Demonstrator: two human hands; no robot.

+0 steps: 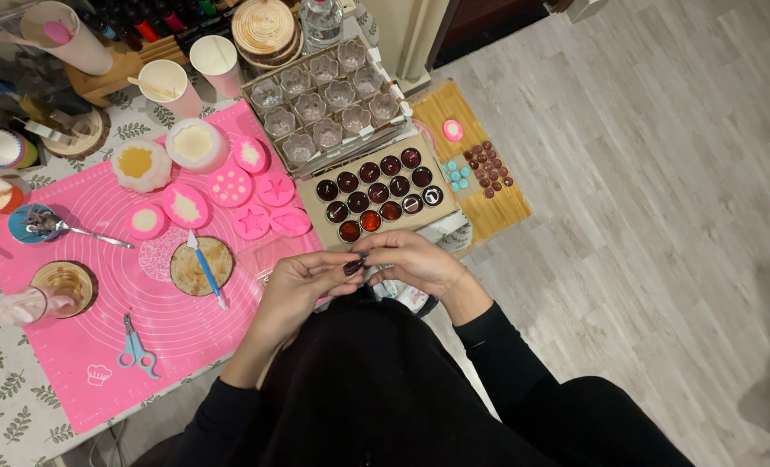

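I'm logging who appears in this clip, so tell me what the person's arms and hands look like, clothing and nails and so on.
Both arms wear long black sleeves that reach the wrists. The left hand and right hand are bare, with no gloves. The one left thumbnail that shows carries dark polish. No ring, watch or bracelet shows. The rest of the clothing in view is black too.

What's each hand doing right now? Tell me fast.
Left hand: fingers pinched at a small object, too small to identify.
Right hand: curled, fingertips meeting the left's.

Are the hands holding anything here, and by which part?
Left hand and right hand meet fingertip to fingertip over something small and dark; what it is, and where it is gripped, cannot be told.
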